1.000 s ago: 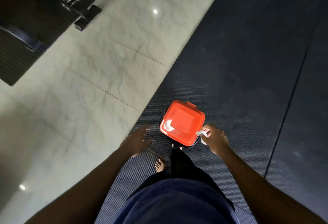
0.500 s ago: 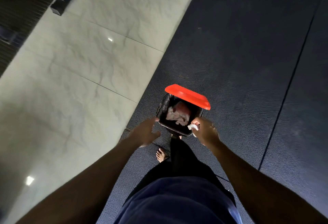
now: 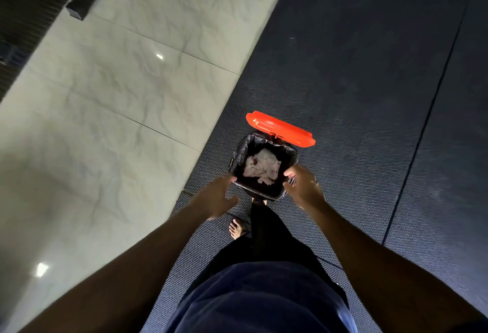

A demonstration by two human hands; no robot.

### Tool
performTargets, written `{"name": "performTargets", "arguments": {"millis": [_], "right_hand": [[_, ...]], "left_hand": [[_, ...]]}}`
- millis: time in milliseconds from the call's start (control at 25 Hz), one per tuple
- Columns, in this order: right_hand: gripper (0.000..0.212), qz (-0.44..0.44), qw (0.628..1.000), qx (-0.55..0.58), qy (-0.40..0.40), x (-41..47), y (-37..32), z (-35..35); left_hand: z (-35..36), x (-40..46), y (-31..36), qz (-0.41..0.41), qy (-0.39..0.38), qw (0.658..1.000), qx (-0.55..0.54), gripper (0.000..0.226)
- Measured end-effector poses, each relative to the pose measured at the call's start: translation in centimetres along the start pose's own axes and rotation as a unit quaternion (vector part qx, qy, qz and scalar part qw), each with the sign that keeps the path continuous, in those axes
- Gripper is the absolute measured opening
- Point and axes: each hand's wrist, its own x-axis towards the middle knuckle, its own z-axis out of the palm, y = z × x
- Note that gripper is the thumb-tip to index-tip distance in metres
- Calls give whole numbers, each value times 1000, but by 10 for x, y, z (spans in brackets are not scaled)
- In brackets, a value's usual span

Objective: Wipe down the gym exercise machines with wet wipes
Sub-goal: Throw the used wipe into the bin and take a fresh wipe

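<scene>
Pale tiles [image 3: 113, 100] fill the left of the frame. Low in the middle, the left hand [image 3: 215, 198] hangs with fingers spread, holding nothing. Next is the bin [image 3: 260, 191], red lid [image 3: 280, 128] up, white wipes [image 3: 261, 166] inside. The right hand [image 3: 303, 186] is by its rim, fingers loose. A dark mat [image 3: 369, 81] fills the right.

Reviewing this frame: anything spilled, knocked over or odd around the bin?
Nothing stands out. The bin stands upright on the dark mat, its red lid raised, crumpled white wipes inside the black liner. No litter shows on the floor nearby. Both hands, left and right, hover at the rim.
</scene>
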Motion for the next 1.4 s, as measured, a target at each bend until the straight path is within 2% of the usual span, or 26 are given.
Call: {"name": "performTargets", "arguments": {"millis": [200,440,640,800,960,1160,1400], "right_hand": [[30,-1,1000,-6,-9,-20,-4,-10],[44,-58,997,-33,-28,-39,-36,-17],[43,-156,980,-72,-100,-32,-87,-14],[38,-279,937,-117,-173,-27,-141,8],[39,-405,865,-153,-253,-44,-197,51],[39,-534,736,-214,-356,-131,-240,120],[35,-662,529,-273,-456,-336,-239,217]], "left_hand": [[4,-6,4,7,15,1000,-13,69],[16,-31,0,3,96,994,-49,67],[35,-77,-23,-77,158,975,-133,86],[63,-131,-41,-177,242,930,-214,71],[113,-195,-52,-279,318,862,-281,66],[210,-280,-48,-385,391,749,-370,66],[399,-410,-2,-512,451,532,-501,62]]}}
